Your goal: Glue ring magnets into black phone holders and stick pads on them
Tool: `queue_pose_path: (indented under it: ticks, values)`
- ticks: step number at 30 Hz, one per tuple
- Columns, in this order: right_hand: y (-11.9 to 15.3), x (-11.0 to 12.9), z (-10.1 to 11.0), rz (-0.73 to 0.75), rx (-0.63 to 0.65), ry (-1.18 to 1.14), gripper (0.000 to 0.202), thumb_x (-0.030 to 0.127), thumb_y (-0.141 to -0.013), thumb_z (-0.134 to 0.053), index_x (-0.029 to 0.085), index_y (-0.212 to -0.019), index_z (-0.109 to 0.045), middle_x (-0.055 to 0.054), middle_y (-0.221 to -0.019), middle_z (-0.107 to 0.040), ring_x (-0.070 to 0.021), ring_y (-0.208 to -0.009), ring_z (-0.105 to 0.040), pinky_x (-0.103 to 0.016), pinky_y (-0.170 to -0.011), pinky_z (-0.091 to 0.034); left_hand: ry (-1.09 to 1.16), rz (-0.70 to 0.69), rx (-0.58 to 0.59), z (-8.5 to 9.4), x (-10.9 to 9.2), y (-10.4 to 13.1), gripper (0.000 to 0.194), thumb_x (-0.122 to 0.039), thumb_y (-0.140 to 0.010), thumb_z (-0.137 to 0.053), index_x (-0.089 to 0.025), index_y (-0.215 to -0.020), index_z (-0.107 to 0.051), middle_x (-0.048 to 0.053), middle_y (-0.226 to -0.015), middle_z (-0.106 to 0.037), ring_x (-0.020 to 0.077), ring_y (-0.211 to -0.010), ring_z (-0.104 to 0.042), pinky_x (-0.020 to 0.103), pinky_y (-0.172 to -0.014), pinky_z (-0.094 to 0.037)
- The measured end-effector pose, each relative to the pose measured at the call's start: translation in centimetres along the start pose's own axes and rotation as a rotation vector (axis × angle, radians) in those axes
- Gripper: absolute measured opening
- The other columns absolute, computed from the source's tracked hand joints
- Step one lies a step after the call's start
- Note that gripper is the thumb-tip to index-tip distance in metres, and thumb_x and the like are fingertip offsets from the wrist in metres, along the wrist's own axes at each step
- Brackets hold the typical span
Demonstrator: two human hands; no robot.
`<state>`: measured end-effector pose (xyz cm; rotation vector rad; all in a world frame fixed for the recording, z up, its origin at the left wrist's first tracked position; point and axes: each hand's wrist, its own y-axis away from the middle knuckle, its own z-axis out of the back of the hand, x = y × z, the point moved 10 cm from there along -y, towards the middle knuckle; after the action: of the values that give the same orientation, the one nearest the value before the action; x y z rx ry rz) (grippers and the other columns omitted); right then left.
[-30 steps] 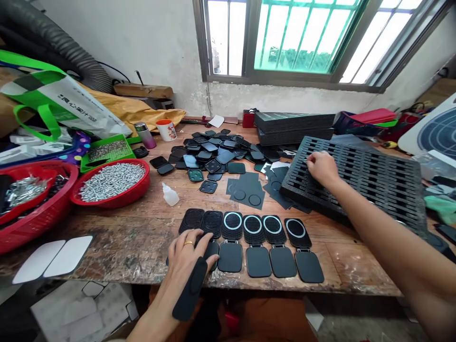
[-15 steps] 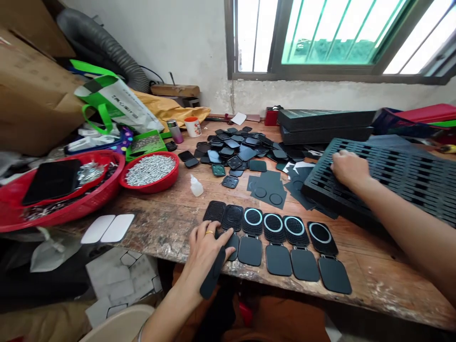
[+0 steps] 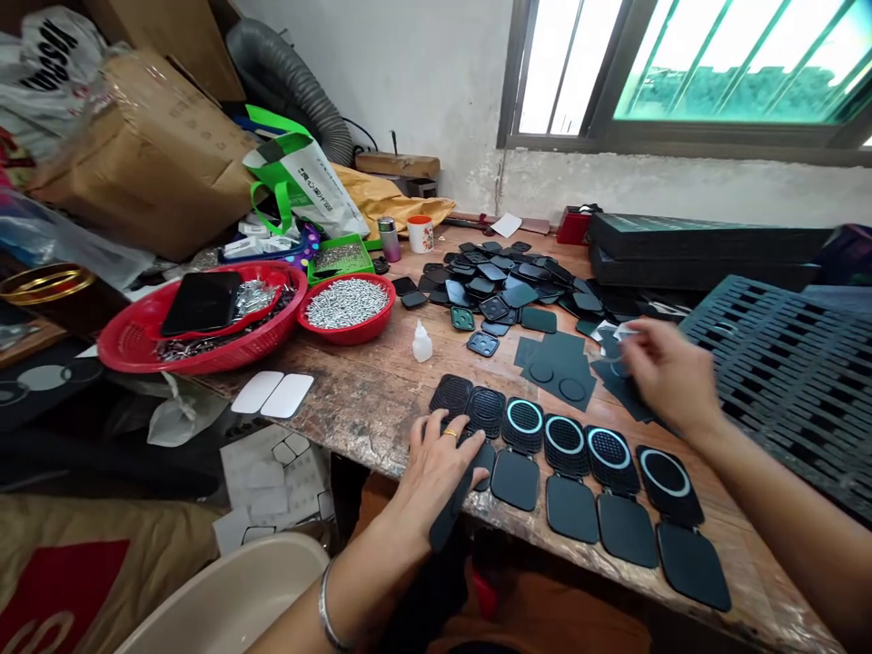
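My left hand (image 3: 442,459) rests at the table's front edge over the left hinged black panels, fingers partly spread. A thin black sheet (image 3: 448,520) hangs from under its palm, held on the thumb side. My right hand (image 3: 671,372) is closed in a pinch above dark sheets and white paper scraps (image 3: 609,334); what its fingertips hold is too small to make out. Between the hands runs a row of hinged black pads: ribbed upper halves, several with a pale ring (image 3: 564,436), above smooth lower panels (image 3: 570,509). Dark square sheets (image 3: 559,350) with ring outlines lie behind the row.
A slotted black foam tray (image 3: 783,363) leans at the right. Loose black plates (image 3: 504,272) are heaped at the back. On the left are a red bowl (image 3: 351,331) of metal pins, a larger red basket (image 3: 136,341) and white rounded cards (image 3: 286,397). A small dropper bottle (image 3: 421,343) stands mid-table.
My right hand has left the slotted tray and moved toward me and left, to the white scraps. My left hand stays on the panels. The view has turned left.
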<state>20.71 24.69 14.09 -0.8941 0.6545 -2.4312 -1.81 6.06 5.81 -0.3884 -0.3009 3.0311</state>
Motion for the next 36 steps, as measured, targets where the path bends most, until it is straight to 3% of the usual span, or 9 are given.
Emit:
queue_pose_path:
  ticks: [3, 6, 9, 13, 18, 25, 29, 32, 36]
  values:
    - [2.4, 5.0, -7.0, -0.051, 0.372, -0.269, 0.019, 0.03, -0.084, -0.049, 0.023, -0.094, -0.063, -0.003, -0.078, -0.067, -0.0178, -0.059, -0.062, -0.029, -0.056, -0.049, 0.004, 0.006, 0.01, -0.1, 0.1, 0.0, 0.038, -0.038, -0.079, -0.066, -0.027, -0.116, -0.063, 0.009, -0.124, -0.056, 0.0327, -0.12, -0.037, 0.052, -0.099, -0.028]
    - [4.4, 7.5, -12.2, -0.144, 0.562, -0.406, 0.018, 0.026, -0.083, -0.047, 0.021, -0.091, -0.062, 0.0, -0.068, -0.066, -0.015, -0.05, -0.06, -0.026, -0.049, -0.048, -0.02, -0.005, 0.017, -0.2, -0.1, -0.1, 0.038, -0.035, -0.079, -0.067, -0.026, -0.116, -0.062, 0.009, -0.123, -0.056, 0.0329, -0.121, -0.037, 0.051, -0.099, -0.028]
    - [5.3, 8.5, -15.3, -0.157, 0.636, -0.389, 0.018, 0.023, -0.082, -0.046, 0.019, -0.089, -0.062, 0.0, -0.067, -0.066, -0.0136, -0.048, -0.06, -0.024, -0.048, -0.047, -0.057, -0.015, 0.0, -0.2, -0.2, -0.1, 0.041, -0.034, -0.077, -0.07, -0.025, -0.116, -0.061, 0.009, -0.122, -0.056, 0.0346, -0.12, -0.036, 0.051, -0.098, -0.029]
    - [5.4, 9.0, -16.6, -0.103, 0.643, -0.271, 0.019, 0.017, -0.081, -0.046, 0.017, -0.085, -0.064, -0.001, -0.064, -0.065, -0.015, -0.054, -0.06, -0.024, -0.053, -0.046, -0.052, -0.016, -0.004, -0.3, -0.2, -0.1, 0.04, -0.033, -0.076, -0.07, -0.025, -0.115, -0.062, 0.008, -0.121, -0.056, 0.035, -0.119, -0.036, 0.052, -0.098, -0.029]
    - [5.5, 10.2, -16.1, 0.04, 0.613, -0.083, 0.026, 0.012, -0.081, -0.045, 0.015, -0.088, -0.069, -0.009, -0.084, -0.063, -0.0197, -0.08, -0.059, -0.028, -0.072, -0.043, -0.064, -0.018, -0.012, -0.2, -0.2, -0.1, 0.04, -0.035, -0.076, -0.07, -0.025, -0.115, -0.062, 0.008, -0.121, -0.057, 0.0349, -0.118, -0.038, 0.052, -0.098, -0.03]
    - [7.5, 10.9, -15.9, 0.177, 0.652, 0.052, 0.031, 0.009, -0.082, -0.04, 0.014, -0.096, -0.068, -0.011, -0.092, -0.056, -0.0212, -0.083, -0.054, -0.031, -0.075, -0.043, -0.1, -0.021, -0.012, -0.6, 0.0, -0.1, 0.042, -0.038, -0.076, -0.07, -0.026, -0.115, -0.062, 0.009, -0.122, -0.058, 0.0354, -0.119, -0.04, 0.052, -0.098, -0.03]
    - [7.4, 10.8, -12.6, 0.273, 0.527, 0.023, 0.032, 0.012, -0.087, -0.039, 0.017, -0.107, -0.063, -0.011, -0.103, -0.056, -0.0219, -0.097, -0.052, -0.032, -0.084, -0.044, -0.1, -0.019, -0.02, -1.0, 0.3, -0.1, 0.041, -0.039, -0.076, -0.069, -0.028, -0.115, -0.063, 0.008, -0.124, -0.058, 0.036, -0.119, -0.041, 0.052, -0.097, -0.029]
    - [5.0, 7.9, -8.1, 0.272, 0.338, 0.031, 0.024, 0.02, -0.09, -0.042, 0.017, -0.1, -0.064, -0.01, -0.099, -0.059, -0.0215, -0.095, -0.053, -0.032, -0.084, -0.044, -0.1, -0.011, -0.057, -1.0, 0.5, -0.3, 0.038, -0.038, -0.075, -0.071, -0.03, -0.112, -0.066, 0.008, -0.122, -0.061, 0.0355, -0.118, -0.042, 0.052, -0.097, -0.028]
    - [-0.5, -1.9, -0.8, 0.014, 0.107, 0.282, 0.017, 0.026, -0.085, -0.05, 0.019, -0.088, -0.064, -0.007, -0.092, -0.061, -0.0208, -0.091, -0.056, -0.031, -0.083, -0.044, -0.119, -0.001, -0.095, -1.1, 1.0, -0.6, 0.033, -0.036, -0.076, -0.069, -0.031, -0.108, -0.069, 0.007, -0.119, -0.064, 0.0349, -0.116, -0.045, 0.051, -0.096, -0.027]
